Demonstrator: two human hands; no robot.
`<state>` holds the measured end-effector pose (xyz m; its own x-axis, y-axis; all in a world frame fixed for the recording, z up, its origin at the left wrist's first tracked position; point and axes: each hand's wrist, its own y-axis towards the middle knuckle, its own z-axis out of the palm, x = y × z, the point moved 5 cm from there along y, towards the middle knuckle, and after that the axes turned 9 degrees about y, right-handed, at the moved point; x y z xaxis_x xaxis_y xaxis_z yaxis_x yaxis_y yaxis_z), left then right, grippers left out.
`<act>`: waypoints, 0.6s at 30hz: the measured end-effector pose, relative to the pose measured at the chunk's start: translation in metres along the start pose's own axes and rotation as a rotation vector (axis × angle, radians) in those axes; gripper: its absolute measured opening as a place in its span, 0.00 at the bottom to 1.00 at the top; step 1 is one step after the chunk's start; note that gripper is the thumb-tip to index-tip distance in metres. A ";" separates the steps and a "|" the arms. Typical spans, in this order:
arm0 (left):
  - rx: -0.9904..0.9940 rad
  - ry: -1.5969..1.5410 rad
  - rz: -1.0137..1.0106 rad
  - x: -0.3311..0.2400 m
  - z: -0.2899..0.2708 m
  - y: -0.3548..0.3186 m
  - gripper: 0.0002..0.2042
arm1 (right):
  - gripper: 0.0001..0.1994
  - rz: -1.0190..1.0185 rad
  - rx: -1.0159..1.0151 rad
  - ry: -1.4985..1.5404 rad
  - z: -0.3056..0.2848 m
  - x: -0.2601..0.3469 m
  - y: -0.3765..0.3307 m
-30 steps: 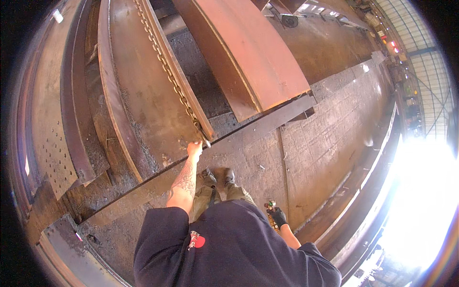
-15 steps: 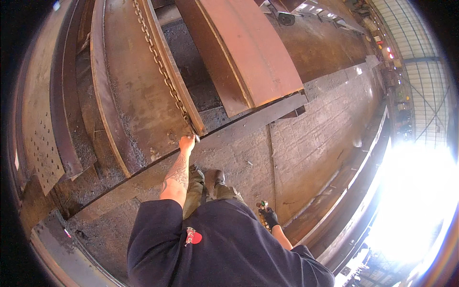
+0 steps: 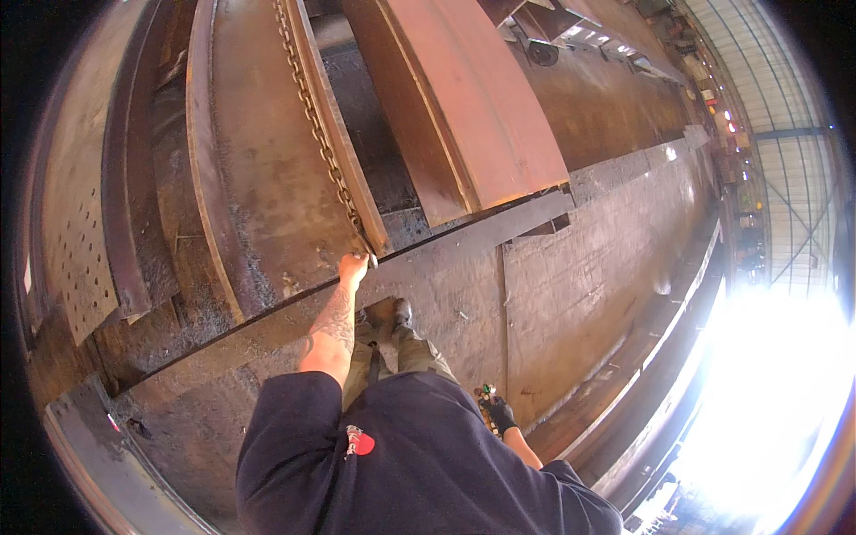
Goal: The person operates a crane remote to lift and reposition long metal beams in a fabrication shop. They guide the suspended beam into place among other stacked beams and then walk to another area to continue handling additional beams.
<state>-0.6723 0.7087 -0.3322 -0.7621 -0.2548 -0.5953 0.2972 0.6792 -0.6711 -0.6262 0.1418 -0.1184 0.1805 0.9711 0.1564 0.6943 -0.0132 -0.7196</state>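
Left hand [image 3: 353,268] — bare, fingers curled — is seen closed around a pale metal end piece [image 3: 373,261] at the lower end of a chain [image 3: 314,120]. The chain is laid in a slanting line along the upper face of a brown steel beam [image 3: 254,134], just beside its raised right-hand flange [image 3: 343,134]; the end piece is held near the beam's lower end. Right hand [image 3: 500,414], covered by a dark glove, is lowered beside the body and wrapped around a yellowish handheld control [image 3: 487,406], on which a green and a reddish part are visible; exact finger placement cannot be told at this size. A reddish steel beam [image 3: 486,107] is located to the right of the chain, separated from the first by a dark gap. A plate pierced with holes [image 3: 82,254] is noted at far left. Boots [image 3: 403,312] are planted on the brown floor [image 3: 437,343], below the beam ends. A dark shirt [image 3: 419,459] is worn — red round mark included. Far right is washed out by glare.
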 end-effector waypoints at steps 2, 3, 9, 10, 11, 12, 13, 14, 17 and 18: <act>-0.034 0.192 0.101 -0.010 -0.009 -0.008 0.24 | 0.30 -0.007 0.045 0.000 -0.006 0.009 0.002; -0.049 0.290 0.152 -0.017 -0.016 -0.015 0.25 | 0.30 -0.008 0.066 0.000 -0.008 0.014 0.002; -0.083 0.289 0.109 -0.028 -0.031 -0.033 0.27 | 0.29 0.003 0.104 0.015 -0.017 0.027 0.010; -0.100 0.290 0.101 -0.026 -0.030 -0.031 0.27 | 0.29 -0.025 0.085 0.009 -0.020 0.027 0.015; -0.102 0.276 0.090 -0.028 -0.028 -0.027 0.28 | 0.29 -0.051 0.066 0.003 -0.023 0.025 0.021; -0.100 0.267 0.071 -0.029 -0.025 -0.022 0.28 | 0.29 -0.072 0.055 -0.005 -0.022 0.021 0.024; -0.104 0.256 0.040 -0.026 -0.026 -0.021 0.29 | 0.29 -0.080 0.036 -0.031 -0.020 0.016 0.027; -0.123 0.253 0.018 -0.026 -0.024 -0.021 0.29 | 0.30 -0.090 0.016 -0.058 -0.020 0.010 0.030; -0.163 0.265 -0.021 -0.038 -0.024 -0.026 0.28 | 0.30 -0.018 0.024 -0.042 -0.013 -0.004 0.023; -0.149 0.275 -0.023 -0.044 -0.023 -0.029 0.28 | 0.31 0.033 0.021 -0.019 -0.015 -0.012 0.013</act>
<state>-0.6608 0.7156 -0.2763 -0.9007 -0.0895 -0.4251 0.2056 0.7742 -0.5987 -0.6093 0.1265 -0.1193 0.1896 0.9746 0.1190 0.6735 -0.0409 -0.7380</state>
